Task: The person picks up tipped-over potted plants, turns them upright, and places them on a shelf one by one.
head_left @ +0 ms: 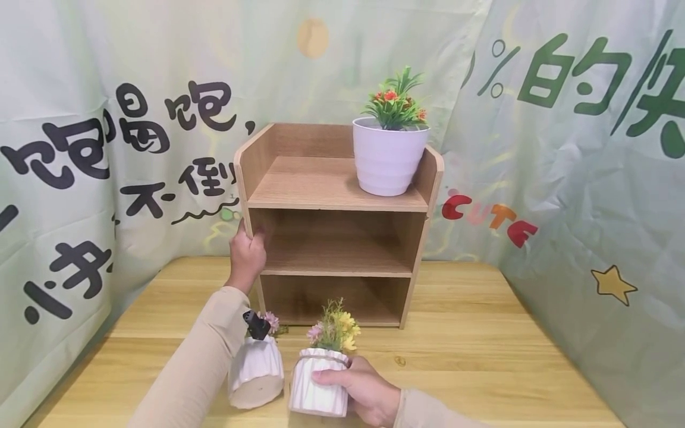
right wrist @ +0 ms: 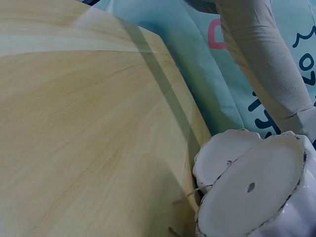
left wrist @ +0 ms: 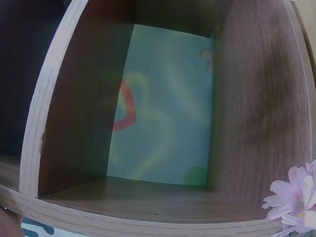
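Observation:
My left hand (head_left: 247,255) grips the left side panel of a wooden shelf unit (head_left: 337,267), its fingertips partly hidden behind the panel. In the left wrist view one shelf compartment (left wrist: 163,202) fills most of the picture. My right hand (head_left: 371,389) holds a white ribbed flowerpot (head_left: 320,383) with yellow and pink flowers, the thumb across its front. Beside it, a second white flowerpot (head_left: 255,374) leans with its base towards me, its pink flowers partly covered by the left wrist camera. The right wrist view shows the base of the held flowerpot (right wrist: 252,192).
A larger white pot (head_left: 390,157) with a red-flowered plant stands at the right of the shelf's top. The shelf stands on a wooden table (head_left: 471,345). Printed cloth (head_left: 567,196) hangs behind and at both sides.

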A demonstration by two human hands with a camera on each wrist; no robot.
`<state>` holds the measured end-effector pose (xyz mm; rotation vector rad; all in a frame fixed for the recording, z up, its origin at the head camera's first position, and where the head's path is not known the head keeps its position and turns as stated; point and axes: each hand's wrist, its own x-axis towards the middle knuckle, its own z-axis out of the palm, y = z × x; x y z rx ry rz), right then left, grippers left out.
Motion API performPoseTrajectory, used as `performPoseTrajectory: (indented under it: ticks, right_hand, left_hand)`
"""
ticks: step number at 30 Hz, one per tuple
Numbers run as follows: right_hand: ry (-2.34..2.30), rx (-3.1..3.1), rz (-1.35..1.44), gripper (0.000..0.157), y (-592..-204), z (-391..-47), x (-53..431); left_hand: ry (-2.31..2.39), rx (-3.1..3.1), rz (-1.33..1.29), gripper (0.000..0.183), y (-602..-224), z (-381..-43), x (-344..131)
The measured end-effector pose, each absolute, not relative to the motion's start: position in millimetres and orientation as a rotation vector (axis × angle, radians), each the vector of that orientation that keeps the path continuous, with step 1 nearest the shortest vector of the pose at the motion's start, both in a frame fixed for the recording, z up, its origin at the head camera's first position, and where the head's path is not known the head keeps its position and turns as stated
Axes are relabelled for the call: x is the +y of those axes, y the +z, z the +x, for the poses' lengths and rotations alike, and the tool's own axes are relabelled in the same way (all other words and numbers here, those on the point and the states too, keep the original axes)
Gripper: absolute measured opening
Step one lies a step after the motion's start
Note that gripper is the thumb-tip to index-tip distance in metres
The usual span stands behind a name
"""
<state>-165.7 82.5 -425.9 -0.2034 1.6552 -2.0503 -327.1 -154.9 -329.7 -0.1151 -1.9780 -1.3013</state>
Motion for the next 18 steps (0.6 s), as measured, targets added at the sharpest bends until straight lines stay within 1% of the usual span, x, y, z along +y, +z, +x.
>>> performPoseTrajectory:
  ticks: [16,18]
  right_hand:
    - [-2.055,1.658,-0.278,0.042,-407,-167,82]
    - [-2.047,1.681,-0.281,0.04,-405,-167,82]
  left_hand:
    - [-1.318,-1.997,-0.1,0.037,-328,-326,-154]
    - [-1.32,-1.997,-0.099,0.037,-329,-326,-155]
